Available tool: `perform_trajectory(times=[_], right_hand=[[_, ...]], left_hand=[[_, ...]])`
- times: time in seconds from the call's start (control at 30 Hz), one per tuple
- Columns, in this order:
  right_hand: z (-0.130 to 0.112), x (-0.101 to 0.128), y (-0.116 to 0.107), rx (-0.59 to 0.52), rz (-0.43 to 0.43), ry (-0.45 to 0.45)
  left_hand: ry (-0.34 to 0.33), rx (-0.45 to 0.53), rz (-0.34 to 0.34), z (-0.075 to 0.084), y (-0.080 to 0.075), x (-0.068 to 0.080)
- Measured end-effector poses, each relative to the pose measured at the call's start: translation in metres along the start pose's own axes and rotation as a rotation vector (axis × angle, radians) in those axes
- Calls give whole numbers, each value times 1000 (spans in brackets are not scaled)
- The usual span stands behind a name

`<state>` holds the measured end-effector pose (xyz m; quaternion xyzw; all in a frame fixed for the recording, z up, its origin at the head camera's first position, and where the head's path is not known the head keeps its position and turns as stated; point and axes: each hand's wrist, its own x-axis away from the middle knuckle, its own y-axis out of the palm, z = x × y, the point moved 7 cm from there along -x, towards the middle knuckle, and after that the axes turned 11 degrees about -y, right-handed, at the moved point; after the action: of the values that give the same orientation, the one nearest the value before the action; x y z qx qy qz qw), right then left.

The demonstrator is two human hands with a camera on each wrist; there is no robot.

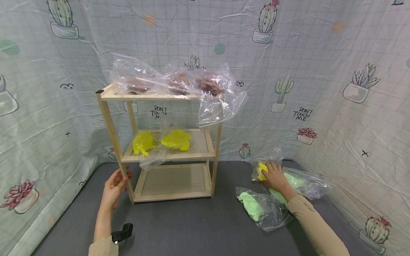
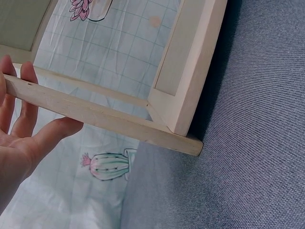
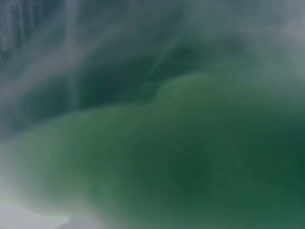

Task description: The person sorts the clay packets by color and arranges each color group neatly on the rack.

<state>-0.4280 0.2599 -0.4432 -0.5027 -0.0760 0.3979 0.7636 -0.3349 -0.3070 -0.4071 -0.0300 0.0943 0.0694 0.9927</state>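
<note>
At the left front post of a small wooden shelf rack [image 1: 171, 156], my left hand [image 1: 114, 186] holds the upright; in the left wrist view its fingers and thumb lie on either side of the post [image 2: 100, 112]. Off to the right, my right hand [image 1: 277, 177] is on a clear plastic bag with a yellow lump [image 1: 262, 171], thumb and fingers bent over it. Bags with pale green lumps lie under and around that wrist, one green bag [image 1: 253, 206] nearer me. Up close, the right wrist view holds only blurred green [image 3: 167, 157]; the fingers are hidden there.
Clear bags with brown contents [image 1: 179, 83] lie along the top shelf, one hanging over its right front edge. Two yellow-filled bags [image 1: 175, 139] sit on the middle shelf. The bottom shelf [image 1: 173, 179] is near the dark grey table [image 1: 179, 227]. Cactus-print sheeting surrounds the table.
</note>
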Motion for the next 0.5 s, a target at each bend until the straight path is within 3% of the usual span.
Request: perform_trajectory(times=[0.27,0.5], right_hand=[[-2,1,-5,2,13,-15],[-12,-1,-17,64,146,-113]], left_hand=[[-3,27,-11,0,0,0],[12,39,-16,0,0,2]])
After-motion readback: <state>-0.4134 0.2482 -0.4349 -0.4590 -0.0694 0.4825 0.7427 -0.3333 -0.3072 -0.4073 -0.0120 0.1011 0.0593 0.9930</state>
